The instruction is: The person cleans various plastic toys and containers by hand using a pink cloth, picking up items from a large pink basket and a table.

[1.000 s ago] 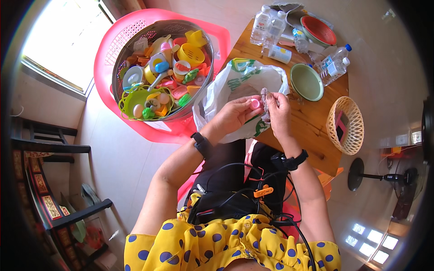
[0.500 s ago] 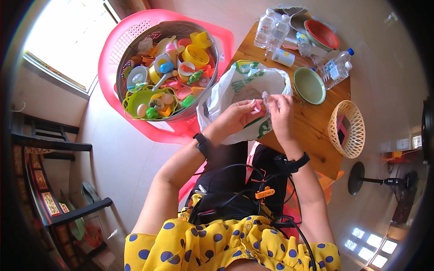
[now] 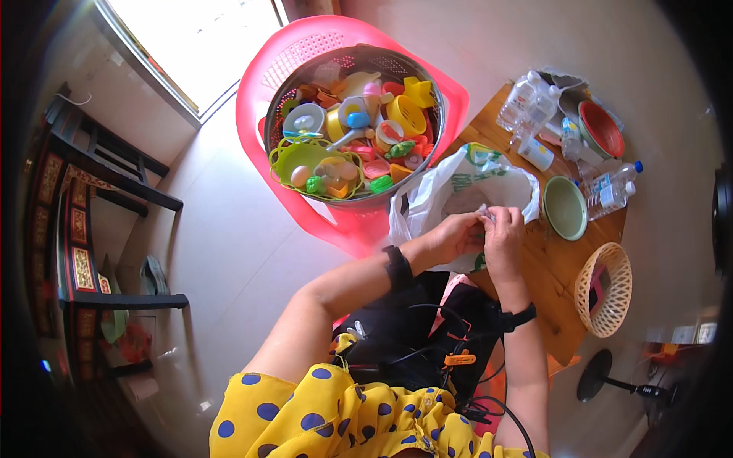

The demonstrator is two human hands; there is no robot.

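Observation:
My left hand (image 3: 456,235) and my right hand (image 3: 504,238) meet over the mouth of a white plastic bag (image 3: 416,217) with green print. Between the right fingertips is a small, pale purplish piece (image 3: 485,213); its kind is too small to make out. The left fingers are curled close beside it, and what they hold is hidden. The bag stands open at the table's near-left corner. To its left, a metal basin (image 3: 269,126) of colourful plastic toy pieces rests on a pink plastic chair (image 3: 256,91). A lime-green toy basket (image 3: 294,160) lies on the heap.
On the wooden table (image 3: 546,267) are clear bottles (image 3: 611,195), a green bowl (image 3: 565,210), a red bowl (image 3: 601,128) and a woven basket (image 3: 620,294) with a pink item inside. Dark cables (image 3: 489,404) cross my lap. Dark wooden furniture (image 3: 126,300) stands left, a black fan (image 3: 603,378) right.
The view has swung left, so everything sits farther right and lower. The pink piece seen earlier at my left fingertips no longer shows. My hands stay together over the bag.

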